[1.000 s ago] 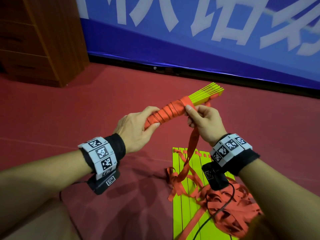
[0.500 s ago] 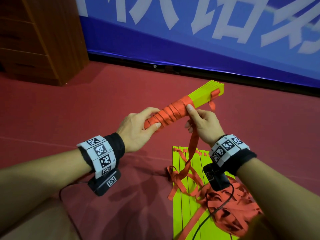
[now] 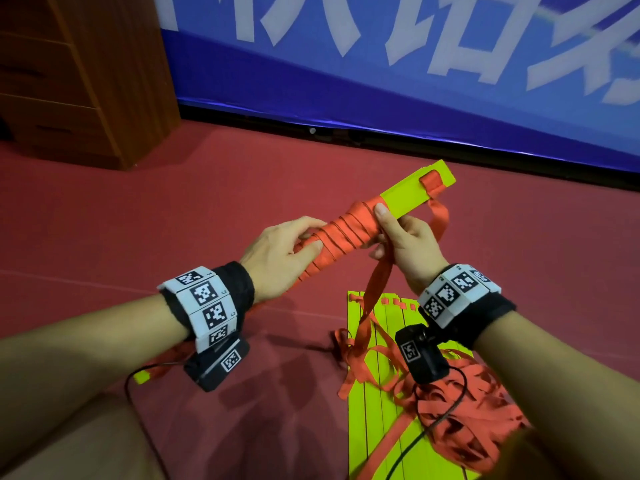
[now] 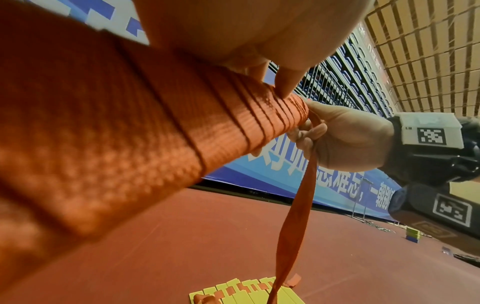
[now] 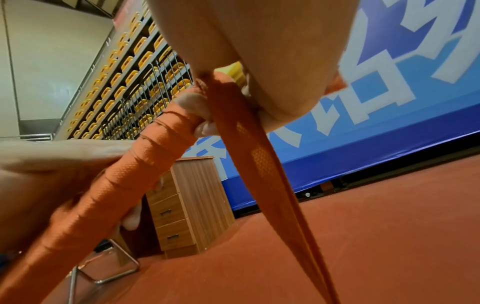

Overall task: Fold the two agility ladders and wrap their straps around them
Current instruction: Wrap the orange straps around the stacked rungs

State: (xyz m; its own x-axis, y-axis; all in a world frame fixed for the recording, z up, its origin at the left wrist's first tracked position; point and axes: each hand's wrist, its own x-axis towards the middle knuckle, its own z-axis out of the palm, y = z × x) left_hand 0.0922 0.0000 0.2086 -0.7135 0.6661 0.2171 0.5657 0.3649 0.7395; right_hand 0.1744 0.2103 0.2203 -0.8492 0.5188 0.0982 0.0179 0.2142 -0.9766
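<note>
While both grip the wrapped ladder point(image 3: 349, 230), left hand point(image 3: 280, 251) and right hand point(image 3: 405, 247) hide its middle.

we held the folded ladder point(image 3: 408, 192) tilted up toward the far right above the red floor point(image 3: 138, 220). our left hand point(image 3: 284, 251) gripped its near, strap-wrapped end, and our right hand point(image 3: 408, 244) pinched the orange strap point(image 3: 375, 289) where the winding point(image 3: 343, 226) stopped, thumb on top. the strap hung down to the second ladder point(image 3: 374, 427), lying flat near us with a strap tangle point(image 3: 467, 420) on its right side.
</note>
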